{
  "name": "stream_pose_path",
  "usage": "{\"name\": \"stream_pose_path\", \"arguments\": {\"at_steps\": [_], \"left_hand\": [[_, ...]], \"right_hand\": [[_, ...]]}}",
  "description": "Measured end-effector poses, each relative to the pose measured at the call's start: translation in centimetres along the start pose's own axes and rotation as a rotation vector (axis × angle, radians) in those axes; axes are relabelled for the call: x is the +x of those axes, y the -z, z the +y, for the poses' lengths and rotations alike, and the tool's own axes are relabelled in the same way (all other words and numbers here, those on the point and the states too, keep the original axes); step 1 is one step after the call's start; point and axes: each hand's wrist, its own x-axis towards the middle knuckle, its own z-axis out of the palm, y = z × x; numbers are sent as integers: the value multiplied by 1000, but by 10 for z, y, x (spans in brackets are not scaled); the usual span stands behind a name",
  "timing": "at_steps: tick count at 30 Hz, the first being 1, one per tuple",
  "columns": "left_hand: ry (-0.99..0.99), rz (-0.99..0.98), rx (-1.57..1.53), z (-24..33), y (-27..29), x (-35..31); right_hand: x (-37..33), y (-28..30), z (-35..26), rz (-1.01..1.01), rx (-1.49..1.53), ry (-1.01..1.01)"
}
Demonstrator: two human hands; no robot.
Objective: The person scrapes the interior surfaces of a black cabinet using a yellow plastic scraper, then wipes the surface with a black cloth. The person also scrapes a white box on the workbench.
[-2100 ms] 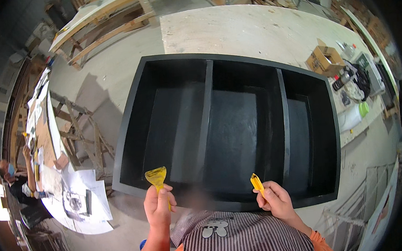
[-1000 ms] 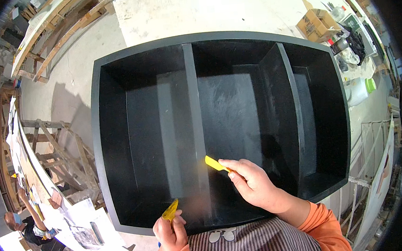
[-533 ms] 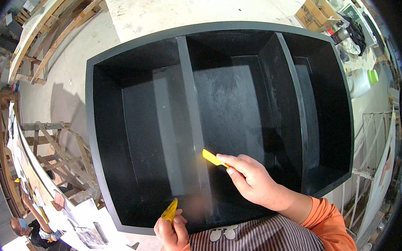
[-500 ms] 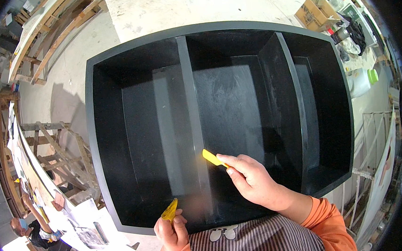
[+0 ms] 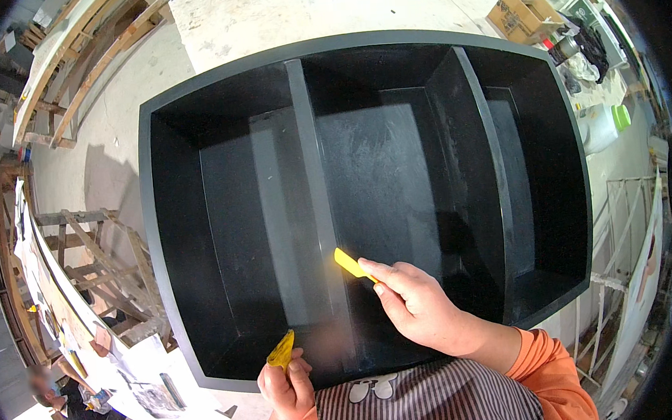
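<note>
A large black box (image 5: 235, 84) with grey-edged dividers and three compartments fills the middle of the view, its open side facing up. My right hand (image 5: 418, 306) is closed in a pinch around the handle of a yellow scraper (image 5: 348, 262). The scraper's tip is at the left divider (image 5: 314, 172), though whether it touches is hard to see. By the near left edge of the box, my left hand (image 5: 287, 387) grips a small yellow wedge-shaped piece (image 5: 281, 351) with dark smears. Its fingers are wrapped round the lower end, hiding that part.
At the far right, a cardboard box (image 5: 526, 15) stands among cloths and bottles, with a white jug with a green cap (image 5: 599, 128) nearer. Wooden trestles (image 5: 91, 253) and a paper-covered table (image 5: 140, 383) lie left, where another person (image 5: 75, 400) is at the lower edge.
The view has shifted a little. My right hand and the scraper appear slightly further left, still by the left divider; my left hand keeps its hold. The other person's position has shifted slightly.
</note>
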Motion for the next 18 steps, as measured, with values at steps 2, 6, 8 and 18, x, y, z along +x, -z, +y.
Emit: {"name": "stream_pose_path", "arguments": {"at_steps": [2,6,8,18], "left_hand": [[1,8,-11,1,-1,1],[-9,31,-29,1,-3,1],[-29,36,-16,0,-3,1],[8,21,-35,-1,-2,-1]], "right_hand": [[0,0,0,1,-8,-3],[-1,2,-5,-17,-52,-15],[-1,3,-10,-34,-66,-30],[5,17,-27,-78,-152,71]]}}
